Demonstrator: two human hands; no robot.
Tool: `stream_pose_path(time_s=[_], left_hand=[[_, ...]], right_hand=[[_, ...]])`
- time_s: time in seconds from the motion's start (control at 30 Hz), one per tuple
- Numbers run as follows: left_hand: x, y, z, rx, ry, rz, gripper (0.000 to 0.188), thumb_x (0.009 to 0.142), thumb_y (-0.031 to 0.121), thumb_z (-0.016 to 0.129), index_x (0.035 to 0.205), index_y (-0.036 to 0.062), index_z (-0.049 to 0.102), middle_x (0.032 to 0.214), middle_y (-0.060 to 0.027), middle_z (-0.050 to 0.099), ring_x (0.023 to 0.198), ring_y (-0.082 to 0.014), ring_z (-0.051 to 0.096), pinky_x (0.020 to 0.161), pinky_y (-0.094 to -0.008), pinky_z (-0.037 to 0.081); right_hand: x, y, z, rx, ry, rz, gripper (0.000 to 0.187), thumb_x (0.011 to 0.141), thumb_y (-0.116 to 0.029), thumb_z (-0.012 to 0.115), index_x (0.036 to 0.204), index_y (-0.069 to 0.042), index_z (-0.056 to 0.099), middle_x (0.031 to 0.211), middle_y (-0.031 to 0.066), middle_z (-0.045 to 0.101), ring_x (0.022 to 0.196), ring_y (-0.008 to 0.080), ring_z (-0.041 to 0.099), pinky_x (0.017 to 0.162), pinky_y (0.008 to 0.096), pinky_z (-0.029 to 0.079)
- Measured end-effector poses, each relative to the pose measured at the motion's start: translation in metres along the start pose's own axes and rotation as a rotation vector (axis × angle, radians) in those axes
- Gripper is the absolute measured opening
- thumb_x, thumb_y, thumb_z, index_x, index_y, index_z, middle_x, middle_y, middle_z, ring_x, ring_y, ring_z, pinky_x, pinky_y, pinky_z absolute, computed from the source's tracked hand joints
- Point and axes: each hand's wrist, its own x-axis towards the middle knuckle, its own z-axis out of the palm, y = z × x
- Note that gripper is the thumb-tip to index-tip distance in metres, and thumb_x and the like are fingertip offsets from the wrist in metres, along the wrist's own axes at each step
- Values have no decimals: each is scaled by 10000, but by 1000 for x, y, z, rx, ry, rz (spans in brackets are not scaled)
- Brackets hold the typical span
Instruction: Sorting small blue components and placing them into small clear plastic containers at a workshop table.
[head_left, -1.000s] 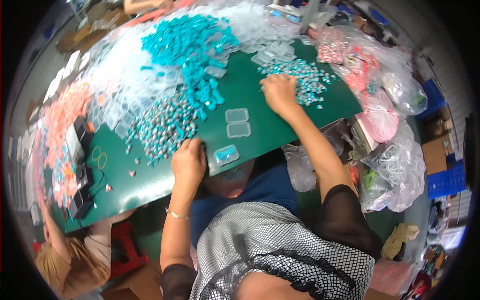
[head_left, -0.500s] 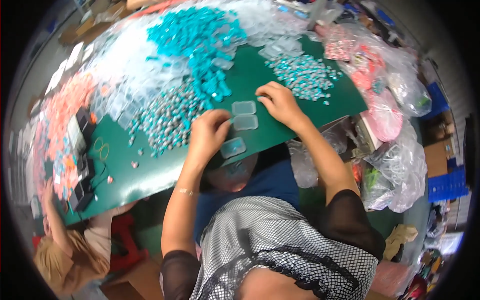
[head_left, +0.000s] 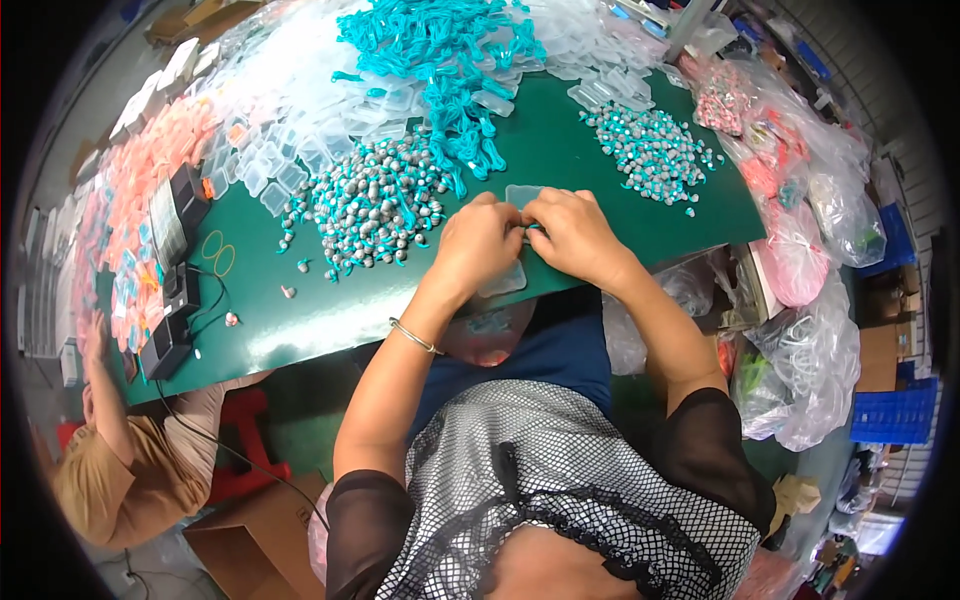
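Note:
My left hand [head_left: 476, 243] and my right hand [head_left: 574, 236] meet fingertip to fingertip above the near side of the green table. Both are closed in a pinch, and whatever sits between the fingers is hidden. Beyond the fingertips lies a small clear plastic case [head_left: 525, 192], partly covered by the hands. Another clear case [head_left: 506, 281] lies by the table's near edge, below my left wrist. A heap of small grey-and-teal pieces [head_left: 375, 200] spreads left of my left hand. Farther out lie bundles of teal cord [head_left: 465, 110].
Clear plastic cases [head_left: 285, 120] pile up at the far left. A second heap of grey-and-teal pieces [head_left: 655, 155] lies right. Black boxes [head_left: 180, 290] and coral pieces [head_left: 150, 190] are at left, near another person [head_left: 130, 470]. Filled plastic bags [head_left: 800, 270] crowd the right side.
My hands, apart before, have come together over the cases, the right moving left and nearer, the left moving right. The view has shifted slightly.

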Motion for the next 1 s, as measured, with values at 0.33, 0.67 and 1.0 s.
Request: stream_pose_path(time_s=[0.33, 0.67, 1.0], left_hand=[[3, 2, -11, -48, -116, -13, 433, 699, 174, 808, 1090, 40, 679, 903, -159, 629, 844, -345, 648, 752, -443, 514], [0, -1, -13, -52, -116, -57, 449, 684, 150, 825, 1097, 46, 686, 941, -148, 613, 886, -344, 641, 773, -434, 515], [1, -1, -10, -56, -101, -55, 458, 675, 176, 831, 1092, 51, 690, 962, -140, 608, 900, -330, 642, 781, -426, 517]], right_hand=[[85, 54, 30, 265, -22, 331, 152, 782, -212, 684, 860, -83, 704, 837, 103, 696, 809, 291, 677, 696, 415, 530], [80, 61, 41, 223, -40, 309, 96, 720, -157, 658, 779, -89, 690, 793, 97, 696, 774, 286, 682, 655, 404, 527], [44, 55, 16, 271, 132, 68, 207, 787, -213, 717, 938, -88, 648, 882, 74, 646, 868, 275, 636, 720, 409, 497]])
